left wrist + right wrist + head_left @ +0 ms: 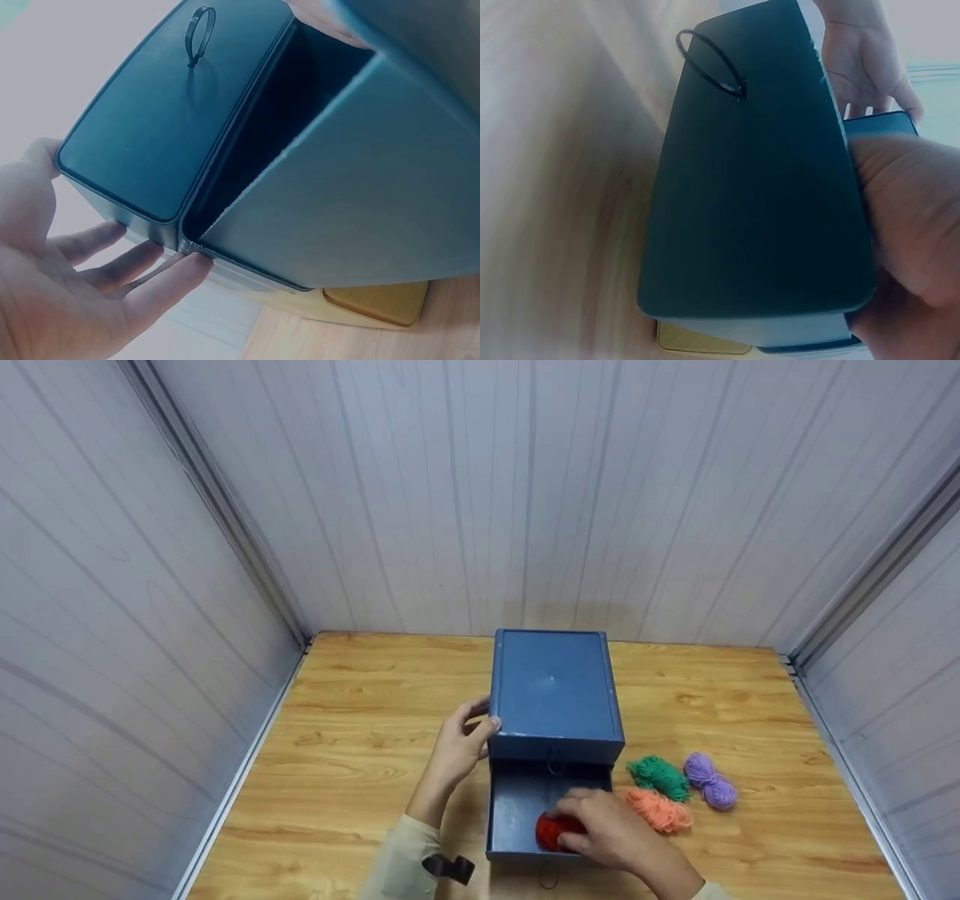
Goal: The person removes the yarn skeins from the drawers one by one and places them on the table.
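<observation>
**Holding red yarn [550,831] inside a pulled-out drawer [512,810]**

Curls the right grip [606,829] over the red yarn, near the front of the drawer and toward its right side, with thumb at the near side and fingers across the top. Brings the right grip in to about the yarn's own width; in the right wrist view, loses the fingertips behind the drawer front.

Spreads the left grip [454,742] loosely along the left side of a blue cabinet [555,682], touching near its front corner and grasping nothing.

Has the drawer slid out below an upper drawer [150,127], pushed in flush. Carries a thin black loop [199,37] on the upper front and a matching loop [705,67] on the lower one. Shows a yellow panel [382,300] past the drawer's edge in both wrist views.

Lies to the right of the cabinet, on the wood-grained tabletop [360,780]: green yarn [660,778], orange yarn [658,810] just nearer, and purple yarn [711,781], cinched at its middle, just right of the green.

Reaches in with a pale left sleeve [405,855], a dark strap [448,868] beside it. Ends at the back in a pale, grooved wall [480,510].
</observation>
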A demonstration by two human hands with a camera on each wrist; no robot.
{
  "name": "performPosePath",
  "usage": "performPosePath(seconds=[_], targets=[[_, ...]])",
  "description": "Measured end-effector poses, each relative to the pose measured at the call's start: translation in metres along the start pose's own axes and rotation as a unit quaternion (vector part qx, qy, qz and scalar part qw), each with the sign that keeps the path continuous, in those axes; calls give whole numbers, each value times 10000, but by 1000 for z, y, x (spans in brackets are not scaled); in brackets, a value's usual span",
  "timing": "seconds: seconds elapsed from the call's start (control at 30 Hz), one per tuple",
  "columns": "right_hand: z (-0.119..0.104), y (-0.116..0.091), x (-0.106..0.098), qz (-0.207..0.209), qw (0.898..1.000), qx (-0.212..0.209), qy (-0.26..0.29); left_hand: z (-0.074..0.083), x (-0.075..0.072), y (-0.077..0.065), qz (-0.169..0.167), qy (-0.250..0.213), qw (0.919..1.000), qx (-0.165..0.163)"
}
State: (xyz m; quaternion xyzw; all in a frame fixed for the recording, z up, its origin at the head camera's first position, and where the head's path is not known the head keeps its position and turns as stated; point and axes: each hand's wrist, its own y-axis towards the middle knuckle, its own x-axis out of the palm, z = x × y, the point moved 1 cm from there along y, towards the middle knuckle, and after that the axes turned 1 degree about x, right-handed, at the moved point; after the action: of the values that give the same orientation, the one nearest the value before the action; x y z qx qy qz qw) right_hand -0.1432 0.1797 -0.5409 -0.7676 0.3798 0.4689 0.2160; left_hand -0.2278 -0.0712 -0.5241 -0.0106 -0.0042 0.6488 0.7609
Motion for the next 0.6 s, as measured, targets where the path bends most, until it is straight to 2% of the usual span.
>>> performPosePath(seconds=[0.13, 0.27, 0.6], targets=[[1, 2, 1, 66, 9998, 66, 157, 2, 1, 1, 55, -38, 10000, -55], [0, 3, 2, -36, 9992, 165, 366, 3, 2, 1, 100, -19, 9999, -48], [1, 5, 4, -19, 9989, 145, 455, 0, 2, 0, 150, 1, 9999, 45]])
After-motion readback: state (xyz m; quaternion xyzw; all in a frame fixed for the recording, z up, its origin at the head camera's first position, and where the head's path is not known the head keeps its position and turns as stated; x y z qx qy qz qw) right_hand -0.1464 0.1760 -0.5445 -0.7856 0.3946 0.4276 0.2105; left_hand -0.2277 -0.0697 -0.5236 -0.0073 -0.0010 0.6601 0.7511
